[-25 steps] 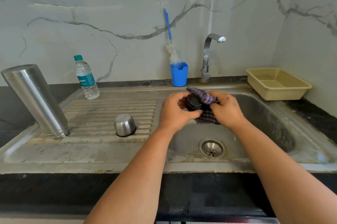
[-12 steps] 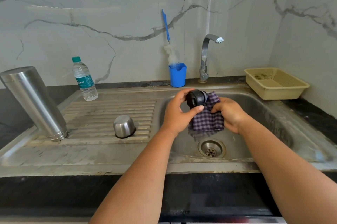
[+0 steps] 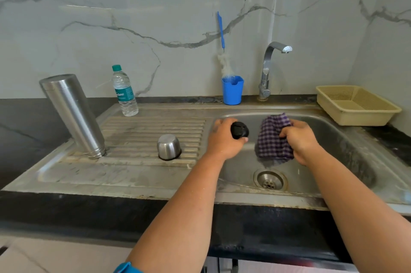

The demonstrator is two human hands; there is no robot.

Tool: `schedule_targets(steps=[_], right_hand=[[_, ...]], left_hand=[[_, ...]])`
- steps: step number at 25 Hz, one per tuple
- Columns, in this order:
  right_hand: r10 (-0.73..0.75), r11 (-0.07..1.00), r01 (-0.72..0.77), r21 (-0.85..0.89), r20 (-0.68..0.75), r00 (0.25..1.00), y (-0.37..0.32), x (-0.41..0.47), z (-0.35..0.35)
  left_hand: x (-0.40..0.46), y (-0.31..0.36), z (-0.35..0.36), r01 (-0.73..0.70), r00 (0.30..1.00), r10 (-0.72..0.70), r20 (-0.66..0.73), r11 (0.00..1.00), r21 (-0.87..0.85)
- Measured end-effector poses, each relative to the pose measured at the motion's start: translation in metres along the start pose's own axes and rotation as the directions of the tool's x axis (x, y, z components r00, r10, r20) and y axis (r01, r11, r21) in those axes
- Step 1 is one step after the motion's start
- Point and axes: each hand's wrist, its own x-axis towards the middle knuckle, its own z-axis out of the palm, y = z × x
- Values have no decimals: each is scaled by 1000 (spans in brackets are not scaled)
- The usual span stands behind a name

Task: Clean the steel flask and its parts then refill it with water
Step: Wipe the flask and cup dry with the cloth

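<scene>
1. Change noted: half a second ago the black stopper [image 3: 239,130] sat against the checked cloth [image 3: 272,138]; the two are now apart, the stopper drawn off to the left. A second ago the cloth was wrapped over it.
2. Finding: wiping of the stopper appears finished — it is likely bound for the draining board [image 3: 153,130], where the steel flask [image 3: 72,114] stands inverted and the steel cup [image 3: 169,147] rests mouth down.
3. Left hand [image 3: 224,139]: above the sink basin's [image 3: 333,139] left edge, fingers curled round the stopper, thumb under it.
4. Right hand [image 3: 299,139]: over the basin, fingers bunched and gripping the cloth, which hangs above the drain.
5. Outstanding: refilling not begun — the water bottle [image 3: 124,91] stands capped behind the board.
</scene>
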Motion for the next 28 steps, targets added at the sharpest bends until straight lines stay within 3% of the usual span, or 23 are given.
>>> schedule_targets(steps=[2,6,9,14,21,28], right_hand=[[11,995,-4,-105,65,998,3,-11,6],[69,996,-75,53,102,992,-16,-34,35],[44,995,-54,78,127,991,-42,-48,60],[6,984,-34,174,163,987,-67,-68,103],[-21,996,9,85,137,990,-74,-80,148],[-3,996,-6,89,100,995,-76,-66,146]], left_hand=[[-13,6,-6,-24,1000,24,8,1000,-18],[-33,6,-52,-52,997,53,-55,999,10],[-50,-14,-103,-27,986,27,-162,1000,-3],[-75,-90,-183,198,951,-189,-245,980,10],[-73,-152,-205,388,868,-395,-301,918,-85],[-61,-158,-207,403,899,-361,-247,903,147]])
